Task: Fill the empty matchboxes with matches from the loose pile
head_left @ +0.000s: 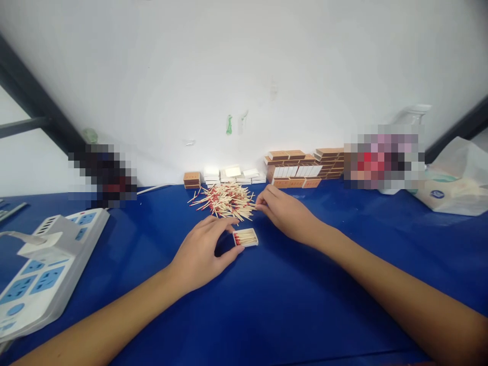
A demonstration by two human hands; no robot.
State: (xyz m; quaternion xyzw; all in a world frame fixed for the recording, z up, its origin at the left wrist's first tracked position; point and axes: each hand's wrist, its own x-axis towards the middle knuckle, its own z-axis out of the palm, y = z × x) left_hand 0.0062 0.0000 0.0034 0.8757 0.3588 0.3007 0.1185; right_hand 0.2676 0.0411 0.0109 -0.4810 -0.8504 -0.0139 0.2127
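Watching remotely, I'm seeing L hand lightly holding the matchbox tray by its left end, just in front of the match pile. R hand is pinching at the pile's right edge, fingertips together; can't tell if it's gripping 1 stick. I'm judging tray light, prob. crushable: gentle hold on walls. Sticks are looking brittle, best pinched mid-length.

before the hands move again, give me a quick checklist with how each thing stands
1. Left hand at the small white tray's left end: ok.
2. Tray open side up, matches inside: ok.
3. Red heads in the tray facing one way: ok, toward the left hand.
4. Right hand beside the loose match pile: ok.
5. Match pinched in right fingertips: cannot tell.
6. Pile neatly aligned: not ok, jumbled.
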